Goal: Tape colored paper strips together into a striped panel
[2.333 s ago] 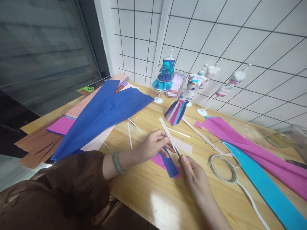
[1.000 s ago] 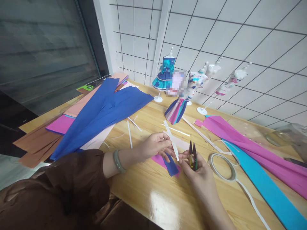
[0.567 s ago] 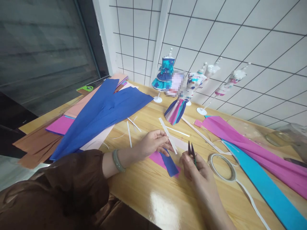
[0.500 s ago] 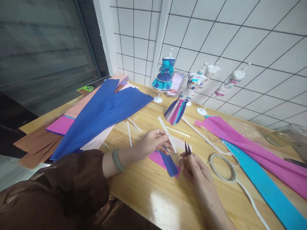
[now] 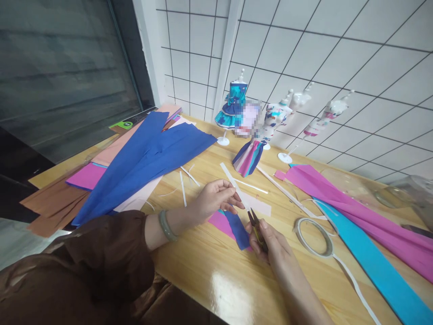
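Between the fingers of my left hand [image 5: 218, 198] is a narrow white strip [image 5: 227, 173], slanting from upper left to lower right. My right hand [image 5: 270, 241] is closed round small dark-bladed snips [image 5: 254, 224], whose tips point up at the strip's lower end. The blades are slightly apart, and I cannot tell whether they touch the strip. Below the hands lie a blue paper piece [image 5: 238, 232] and a magenta piece [image 5: 219, 224], partly covered by the blue one and my left hand. A pale pink piece [image 5: 259, 204] rests just beyond the snips.
A tape roll [image 5: 299, 232] with a loose tail lies at right, beside turquoise [image 5: 368, 253] and pink [image 5: 341, 205] crepe paper. Blue paper [image 5: 152, 153] covers the left side. Small dress forms [image 5: 237, 97] stand along the wall. Loose white strips [image 5: 183, 189] are scattered on the wooden table.
My right hand has moved left and slightly up, bringing the snips' tips to the strip's lower end. The strip has shifted slightly up and left in my left hand.
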A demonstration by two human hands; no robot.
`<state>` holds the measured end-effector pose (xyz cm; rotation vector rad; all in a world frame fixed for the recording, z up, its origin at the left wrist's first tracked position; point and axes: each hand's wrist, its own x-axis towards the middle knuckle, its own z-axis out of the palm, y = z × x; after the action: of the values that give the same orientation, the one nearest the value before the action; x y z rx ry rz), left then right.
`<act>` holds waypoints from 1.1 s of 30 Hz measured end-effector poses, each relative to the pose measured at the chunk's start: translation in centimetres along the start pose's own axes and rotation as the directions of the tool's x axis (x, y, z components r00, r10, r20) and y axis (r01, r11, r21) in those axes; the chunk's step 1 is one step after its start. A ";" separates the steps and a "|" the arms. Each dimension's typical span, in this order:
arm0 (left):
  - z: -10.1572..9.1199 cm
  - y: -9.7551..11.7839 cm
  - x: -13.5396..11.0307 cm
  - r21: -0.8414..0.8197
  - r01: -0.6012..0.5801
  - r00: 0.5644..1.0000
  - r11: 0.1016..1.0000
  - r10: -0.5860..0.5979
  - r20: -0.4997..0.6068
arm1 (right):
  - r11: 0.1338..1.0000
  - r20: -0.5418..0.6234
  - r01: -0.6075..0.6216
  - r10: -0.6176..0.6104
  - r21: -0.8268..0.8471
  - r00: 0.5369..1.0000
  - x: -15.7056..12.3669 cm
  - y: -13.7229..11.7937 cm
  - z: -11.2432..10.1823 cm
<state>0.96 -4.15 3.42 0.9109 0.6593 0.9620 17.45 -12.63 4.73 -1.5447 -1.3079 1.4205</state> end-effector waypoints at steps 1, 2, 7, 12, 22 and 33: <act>0.0 0.0 0.0 -0.001 0.001 1.000 1.000 -0.001 -0.002 | 1.000 0.002 0.004 -0.004 0.008 1.000 0.0 0.0 0.0; 0.0 0.0 0.0 -0.004 0.004 1.000 1.000 -0.004 -0.001 | 1.000 0.004 0.007 -0.007 0.015 1.000 0.0 0.0 0.0; 0.0 0.0 0.1 -0.017 0.004 1.000 1.000 -0.004 0.001 | 0.998 0.002 -0.022 0.021 0.054 1.000 0.0 -0.2 0.1; 0.0 -0.2 0.0 -0.022 0.020 0.999 1.000 -0.019 0.026 | 0.995 0.029 -0.019 0.016 0.097 0.999 0.0 -0.3 0.2; 0.4 -0.6 -0.4 0.001 0.024 0.999 1.000 -0.024 0.039 | 0.997 0.011 -0.003 0.002 0.077 1.000 -0.1 -0.6 0.4; 0.2 -0.5 -0.2 -0.053 0.015 1.000 0.998 -0.015 0.002 | 0.991 0.010 -0.031 0.030 0.127 1.000 0.1 0.0 0.1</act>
<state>1.26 -4.55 3.11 0.8585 0.6359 0.9613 17.34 -12.53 4.69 -1.4818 -1.1790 1.5003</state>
